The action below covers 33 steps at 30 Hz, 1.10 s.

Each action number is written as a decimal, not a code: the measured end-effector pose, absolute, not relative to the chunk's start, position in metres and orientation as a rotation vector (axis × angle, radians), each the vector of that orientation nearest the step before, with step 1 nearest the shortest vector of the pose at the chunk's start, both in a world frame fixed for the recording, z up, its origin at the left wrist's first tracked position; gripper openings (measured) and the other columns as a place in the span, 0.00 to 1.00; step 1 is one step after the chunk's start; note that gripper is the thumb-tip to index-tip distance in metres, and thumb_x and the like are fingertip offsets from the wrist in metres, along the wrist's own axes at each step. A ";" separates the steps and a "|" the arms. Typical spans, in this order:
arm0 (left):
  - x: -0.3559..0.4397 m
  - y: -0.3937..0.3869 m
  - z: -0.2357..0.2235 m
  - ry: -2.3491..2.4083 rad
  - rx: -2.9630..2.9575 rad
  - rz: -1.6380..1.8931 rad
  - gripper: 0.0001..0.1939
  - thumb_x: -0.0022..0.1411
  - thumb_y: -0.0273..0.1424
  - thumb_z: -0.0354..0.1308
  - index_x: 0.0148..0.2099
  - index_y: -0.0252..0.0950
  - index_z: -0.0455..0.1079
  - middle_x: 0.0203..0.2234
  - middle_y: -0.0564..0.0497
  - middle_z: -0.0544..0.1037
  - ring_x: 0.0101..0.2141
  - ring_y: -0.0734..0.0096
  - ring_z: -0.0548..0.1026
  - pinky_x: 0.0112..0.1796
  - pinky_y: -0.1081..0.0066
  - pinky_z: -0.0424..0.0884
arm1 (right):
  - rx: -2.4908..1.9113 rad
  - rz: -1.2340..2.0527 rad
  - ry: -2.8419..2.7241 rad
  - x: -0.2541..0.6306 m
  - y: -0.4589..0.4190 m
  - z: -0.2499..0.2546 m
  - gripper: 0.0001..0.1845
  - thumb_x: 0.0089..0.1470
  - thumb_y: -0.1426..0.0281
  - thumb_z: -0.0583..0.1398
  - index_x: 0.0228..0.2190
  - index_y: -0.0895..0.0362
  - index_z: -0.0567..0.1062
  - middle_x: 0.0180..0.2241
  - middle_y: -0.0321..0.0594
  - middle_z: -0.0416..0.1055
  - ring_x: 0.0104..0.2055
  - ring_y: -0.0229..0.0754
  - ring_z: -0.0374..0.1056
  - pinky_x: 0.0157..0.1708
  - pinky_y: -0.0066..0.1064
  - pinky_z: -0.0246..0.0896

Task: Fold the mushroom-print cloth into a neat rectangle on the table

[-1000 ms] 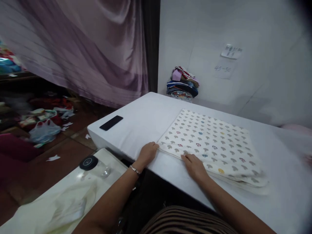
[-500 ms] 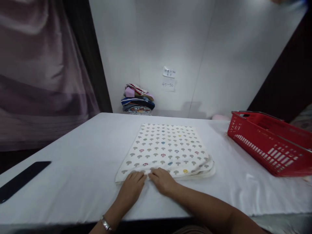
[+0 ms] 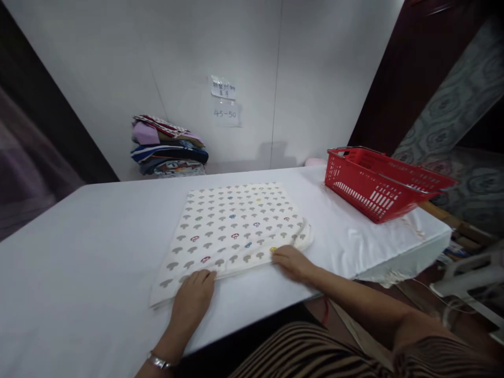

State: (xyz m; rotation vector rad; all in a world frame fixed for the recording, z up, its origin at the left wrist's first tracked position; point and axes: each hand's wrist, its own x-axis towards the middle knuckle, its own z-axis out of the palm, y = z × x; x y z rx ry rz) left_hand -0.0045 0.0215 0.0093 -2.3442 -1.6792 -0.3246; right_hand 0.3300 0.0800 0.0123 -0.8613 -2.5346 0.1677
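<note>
A folded white cloth (image 3: pixel 226 226) printed with grey mushrooms and a few coloured ones lies flat on the white-covered table. My left hand (image 3: pixel 195 296) is at its near edge, left of the middle, with the fingers closed over the edge. Farther right along the same edge, my right hand (image 3: pixel 293 263) pinches the cloth near its right corner. The layers there look rounded and slightly rumpled. Both thumbs are partly hidden, and the underside of the cloth cannot be seen.
A red plastic basket (image 3: pixel 364 184) stands on the table's right side. Against the back wall sits a stack of folded fabrics (image 3: pixel 169 147), below and left of two paper notes (image 3: pixel 225 100). The white table (image 3: pixel 98 236) ends at the right beside a white metal frame (image 3: pixel 468 289).
My hands have moved apart along the near edge, the right one sliding toward the right corner. The view has turned right, showing more of the basket and the table's right end.
</note>
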 end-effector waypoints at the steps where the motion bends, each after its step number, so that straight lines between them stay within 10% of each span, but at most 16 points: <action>1: -0.005 0.022 0.008 -1.671 -2.342 -0.345 0.16 0.62 0.24 0.46 0.45 0.35 0.73 0.38 0.46 0.76 0.39 0.63 0.72 0.41 0.64 0.68 | -0.876 0.080 -2.501 0.353 0.080 0.015 0.14 0.59 0.74 0.51 0.45 0.57 0.70 0.44 0.47 0.71 0.46 0.44 0.64 0.46 0.40 0.60; 7: -0.006 0.023 0.006 -1.673 -2.351 -0.422 0.15 0.62 0.27 0.46 0.45 0.36 0.73 0.38 0.46 0.76 0.39 0.63 0.72 0.41 0.63 0.68 | -1.295 -0.011 -2.155 0.446 0.085 0.030 0.13 0.55 0.71 0.55 0.41 0.56 0.74 0.47 0.49 0.71 0.50 0.49 0.65 0.48 0.46 0.61; 16: -0.005 0.022 0.007 -1.659 -2.345 -0.471 0.15 0.63 0.28 0.45 0.44 0.37 0.73 0.37 0.46 0.77 0.39 0.62 0.72 0.41 0.63 0.68 | -1.839 0.963 -1.451 0.427 0.116 0.044 0.07 0.54 0.71 0.57 0.35 0.60 0.71 0.24 0.35 0.72 0.17 0.31 0.64 0.14 0.21 0.54; 22: -0.004 0.022 0.006 -1.626 -2.336 -0.458 0.15 0.63 0.28 0.45 0.45 0.35 0.72 0.38 0.46 0.76 0.38 0.62 0.71 0.41 0.63 0.68 | -1.973 1.014 -1.446 0.418 0.129 0.055 0.16 0.54 0.66 0.58 0.18 0.58 0.65 0.11 0.30 0.61 0.11 0.29 0.54 0.11 0.22 0.45; 33: -0.005 0.022 0.005 -1.660 -2.326 -0.461 0.16 0.63 0.29 0.45 0.44 0.36 0.73 0.38 0.45 0.77 0.39 0.61 0.72 0.40 0.63 0.68 | -1.979 1.243 -1.300 0.423 0.136 0.039 0.20 0.52 0.59 0.60 0.17 0.57 0.63 0.11 0.29 0.59 0.12 0.28 0.51 0.12 0.22 0.41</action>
